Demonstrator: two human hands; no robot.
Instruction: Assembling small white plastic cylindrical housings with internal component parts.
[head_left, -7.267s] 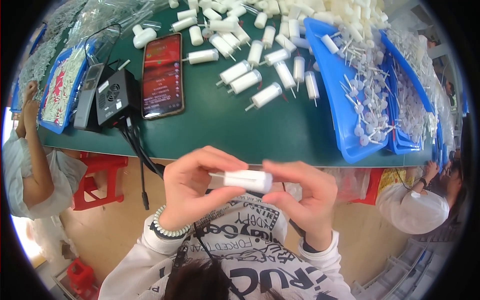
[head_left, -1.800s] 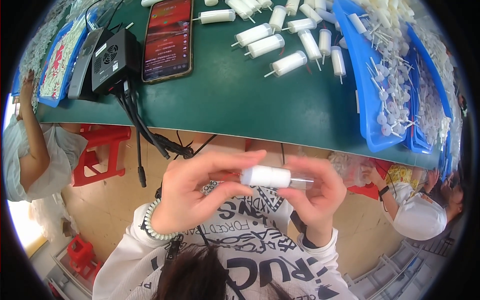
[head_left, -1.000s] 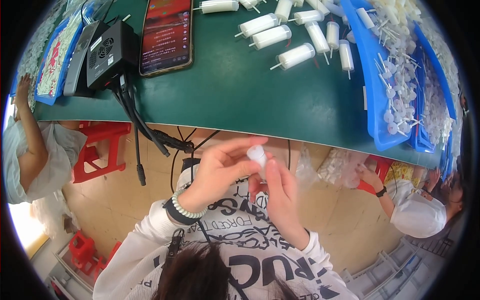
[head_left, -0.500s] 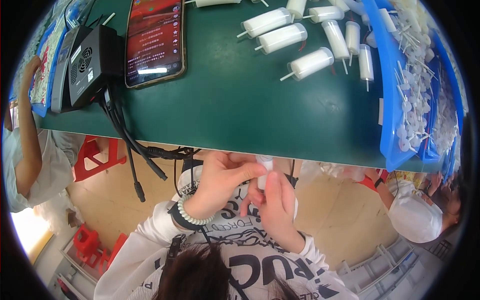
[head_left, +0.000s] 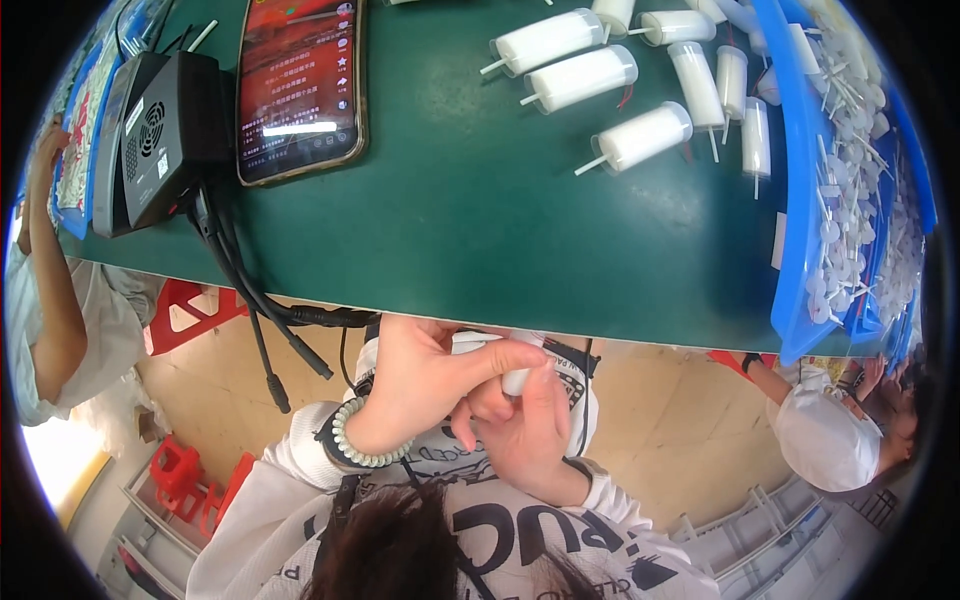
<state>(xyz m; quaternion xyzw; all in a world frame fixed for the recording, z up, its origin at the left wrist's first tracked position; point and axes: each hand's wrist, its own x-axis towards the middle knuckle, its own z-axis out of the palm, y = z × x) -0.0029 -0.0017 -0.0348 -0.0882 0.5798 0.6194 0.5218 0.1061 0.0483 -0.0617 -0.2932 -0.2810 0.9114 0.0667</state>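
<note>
Left hand (head_left: 420, 375) and right hand (head_left: 530, 435) have drawn together since the earlier frame, where they held opposite ends of the white cylinder (head_left: 516, 382), now mostly hidden by fingers. I read both as clamped on it, thumbs nearly meeting; green table (head_left: 450, 240) just beyond the grip, clear-sleeved cylinders (head_left: 645, 138) farther off, rightward.

On my white sweatshirt (head_left: 590, 525), back toward me from my right grip (head_left: 520, 435), large black capitals run across, with smaller lettering nearer my hands. Ahead and left of my left grip (head_left: 425, 375), the phone (head_left: 300, 90) shows lines of small pale script on red. Left of that, a black box (head_left: 195, 115) carries a square code (head_left: 163, 162) and tiny, illegible print.
</note>
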